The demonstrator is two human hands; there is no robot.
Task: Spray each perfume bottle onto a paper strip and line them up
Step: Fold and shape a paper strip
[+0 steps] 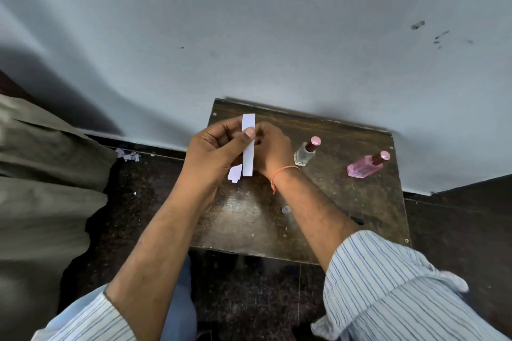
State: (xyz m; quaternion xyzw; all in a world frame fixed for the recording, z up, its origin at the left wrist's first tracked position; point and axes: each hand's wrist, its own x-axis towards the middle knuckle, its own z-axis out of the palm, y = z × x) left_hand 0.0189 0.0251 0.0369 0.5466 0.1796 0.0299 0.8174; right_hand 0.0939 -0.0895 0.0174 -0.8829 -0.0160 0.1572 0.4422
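Here, the scene line by line:
Left hand [213, 147]: fingers curled, thumb pressed on the front of a white paper strip [248, 147], pinching it above the far left part of the worktop [346, 202].
Right hand [270, 148]: curled against the strip's right edge; it seems to hold the strip too, though its fingertips are hidden.
Paper strip: upright, its top end clear of both hands.
Smaller paper pieces [235, 172]: sticking out under the left hand, just beside the strip's lower end.
Clear perfume bottle [305, 153]: standing on the worktop just right of the right hand, pink cap on.
Pink perfume bottle [365, 166]: further right, apart from the clear one, cap on.
Paper scraps [127, 154]: on the floor by the wall, left of the worktop.
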